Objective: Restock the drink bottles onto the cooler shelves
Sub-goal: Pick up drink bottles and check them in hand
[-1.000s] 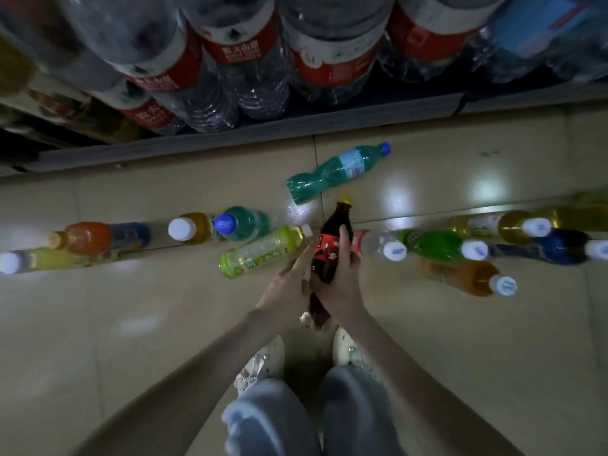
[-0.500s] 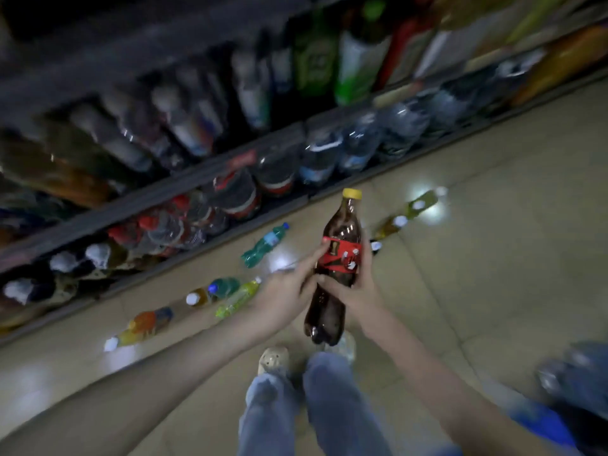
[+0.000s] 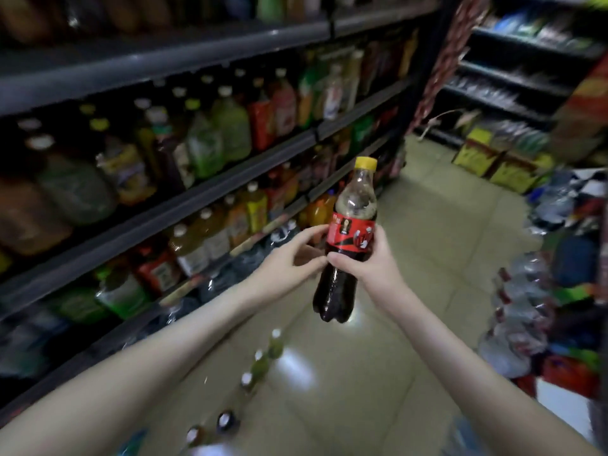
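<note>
Right hand [image 3: 371, 258] wrapping fingers round cola bottle [image 3: 339, 291] label, left hand [image 3: 289, 258] pinching its side; bottle not yet shelved. Floor bottles [image 3: 260, 357] waiting in row; shelves [image 3: 197, 199] looking largely full.

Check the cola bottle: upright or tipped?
Upright, leaning slightly: bottle with cap on top, base down, held by left hand and right hand.

Both bare forearms are stretched forward and drawn in towards each other. The right hand [image 3: 371, 263] is wrapped round the middle of an upright cola bottle [image 3: 336, 291], with the thumb laid across its front. The left hand [image 3: 284, 263] is set against the bottle's left side, with the thumb and curved fingers pinched on the label's edge.
</note>
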Available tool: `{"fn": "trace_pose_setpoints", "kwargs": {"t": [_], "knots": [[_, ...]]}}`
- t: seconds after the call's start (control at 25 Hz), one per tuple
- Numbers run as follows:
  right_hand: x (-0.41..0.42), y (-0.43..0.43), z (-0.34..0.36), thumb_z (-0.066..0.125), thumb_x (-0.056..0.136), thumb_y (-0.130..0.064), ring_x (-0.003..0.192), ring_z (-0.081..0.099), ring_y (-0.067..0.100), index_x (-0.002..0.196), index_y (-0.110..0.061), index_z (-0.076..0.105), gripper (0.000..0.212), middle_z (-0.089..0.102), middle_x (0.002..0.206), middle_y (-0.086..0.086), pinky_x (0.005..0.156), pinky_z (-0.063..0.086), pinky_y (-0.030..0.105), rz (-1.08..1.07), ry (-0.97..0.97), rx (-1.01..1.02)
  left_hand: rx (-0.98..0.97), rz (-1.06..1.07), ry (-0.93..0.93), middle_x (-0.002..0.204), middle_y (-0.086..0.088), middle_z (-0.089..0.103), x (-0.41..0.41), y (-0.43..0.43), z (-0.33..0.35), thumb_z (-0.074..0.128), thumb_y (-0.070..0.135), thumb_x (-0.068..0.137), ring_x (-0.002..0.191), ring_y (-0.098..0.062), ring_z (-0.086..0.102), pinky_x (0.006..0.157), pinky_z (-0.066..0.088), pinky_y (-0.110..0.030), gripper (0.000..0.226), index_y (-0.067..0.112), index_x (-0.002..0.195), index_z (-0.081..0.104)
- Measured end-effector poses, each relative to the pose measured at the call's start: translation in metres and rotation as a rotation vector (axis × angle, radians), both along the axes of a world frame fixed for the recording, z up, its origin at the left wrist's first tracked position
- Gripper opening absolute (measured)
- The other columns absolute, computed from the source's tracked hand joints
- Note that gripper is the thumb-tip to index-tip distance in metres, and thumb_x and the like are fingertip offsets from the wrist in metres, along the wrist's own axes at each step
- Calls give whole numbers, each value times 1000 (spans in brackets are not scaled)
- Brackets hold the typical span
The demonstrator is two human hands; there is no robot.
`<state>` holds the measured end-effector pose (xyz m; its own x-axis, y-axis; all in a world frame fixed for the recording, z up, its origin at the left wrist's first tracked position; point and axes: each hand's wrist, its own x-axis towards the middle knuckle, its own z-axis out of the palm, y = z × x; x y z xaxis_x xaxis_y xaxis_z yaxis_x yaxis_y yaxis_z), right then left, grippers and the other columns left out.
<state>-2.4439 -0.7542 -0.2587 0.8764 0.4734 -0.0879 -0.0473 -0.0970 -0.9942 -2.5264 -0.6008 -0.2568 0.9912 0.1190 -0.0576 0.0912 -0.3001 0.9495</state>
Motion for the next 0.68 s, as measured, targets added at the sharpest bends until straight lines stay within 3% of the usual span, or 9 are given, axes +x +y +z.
{"fn": "trace_pose_setpoints", "kwargs": {"t": [0.08,0.16,0.28,0.4,0.48,0.6,0.68], "knots": [[62,-16,32,83,68,-5,102,63,8,130,-16,41,76,64,112,-3,88,50,25,-38,-54,52,57,-57,16,117,14,62,62,-30,23,69,42,80,100,4,60,89,44,-7,72,51,138,29],[127,-25,54,83,69,-8,103,64,12,129,-16,42,73,66,112,0,93,51,33,-9,-96,82,149,-5,-46,115,20,59,123,-51,45,72,43,78,99,7,55,79,39,0,74,48,139,31],[230,-40,76,78,72,-15,107,65,18,127,-14,51,61,68,114,4,96,50,38,159,-41,145,61,32,-139,110,21,65,223,-54,58,75,41,74,104,4,58,88,44,-17,55,46,124,51],[334,-58,102,75,72,-20,106,65,20,121,-12,56,54,69,113,4,88,50,30,329,-51,130,-270,-109,-112,110,-9,68,326,-46,66,77,37,70,103,-24,65,85,50,-39,45,33,113,64],[400,-68,121,78,69,-25,108,65,22,121,-14,57,57,68,115,5,87,50,29,367,-92,87,-275,-176,-87,116,-24,61,391,-48,83,78,37,70,101,-35,62,84,46,-45,49,30,116,63],[491,-90,145,81,63,-25,106,66,23,121,-18,56,64,67,117,7,86,53,32,360,-109,67,-186,-251,-93,107,-2,68,487,-62,112,74,36,72,93,-19,65,74,51,-31,50,31,119,60],[546,-105,155,84,56,-31,100,67,17,121,-22,55,71,69,111,-1,78,53,26,334,-144,59,-187,-291,-68,113,-1,67,544,-75,126,71,31,74,102,-20,64,81,53,-37,48,30,121,58]]}}
